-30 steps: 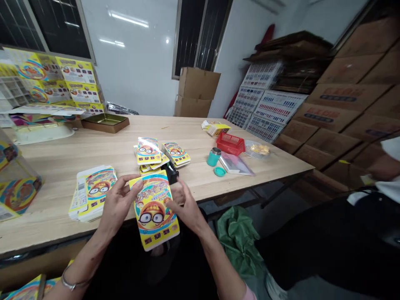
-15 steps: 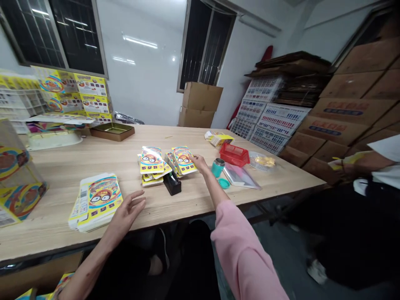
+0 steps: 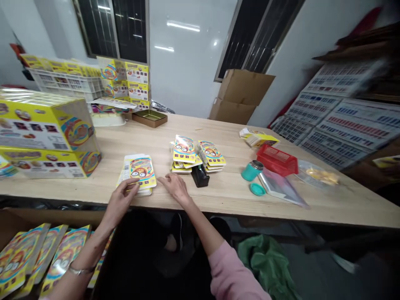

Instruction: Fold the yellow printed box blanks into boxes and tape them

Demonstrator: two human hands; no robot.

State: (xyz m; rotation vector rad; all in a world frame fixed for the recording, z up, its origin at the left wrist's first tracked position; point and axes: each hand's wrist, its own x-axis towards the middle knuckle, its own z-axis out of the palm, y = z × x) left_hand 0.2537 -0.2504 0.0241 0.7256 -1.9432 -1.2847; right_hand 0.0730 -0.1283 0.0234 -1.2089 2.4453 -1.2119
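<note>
My left hand (image 3: 120, 199) reaches onto the near edge of a stack of flat yellow cartoon-printed cartons (image 3: 139, 171) on the wooden table (image 3: 225, 196), its fingers closed on the top carton's edge. My right hand (image 3: 175, 186) lies just right of that stack with its fingers spread flat on the table, holding nothing. Beyond the hands are two piles of folded-up yellow packets (image 3: 184, 152) (image 3: 211, 154), with a black tape dispenser (image 3: 200, 176) in front of them.
A teal cup (image 3: 251, 170), its lid (image 3: 256, 188), a red basket (image 3: 276, 159) and clear bags (image 3: 281, 185) lie to the right. Large yellow boxes (image 3: 43, 125) stand at the left. More cartons (image 3: 31, 258) sit below the table edge, and green cloth (image 3: 265, 262) lies underneath.
A second ago both hands held a folded packet. My right hand put it on the far pile and came back; my left hand moved onto the flat stack. The view turned left.
</note>
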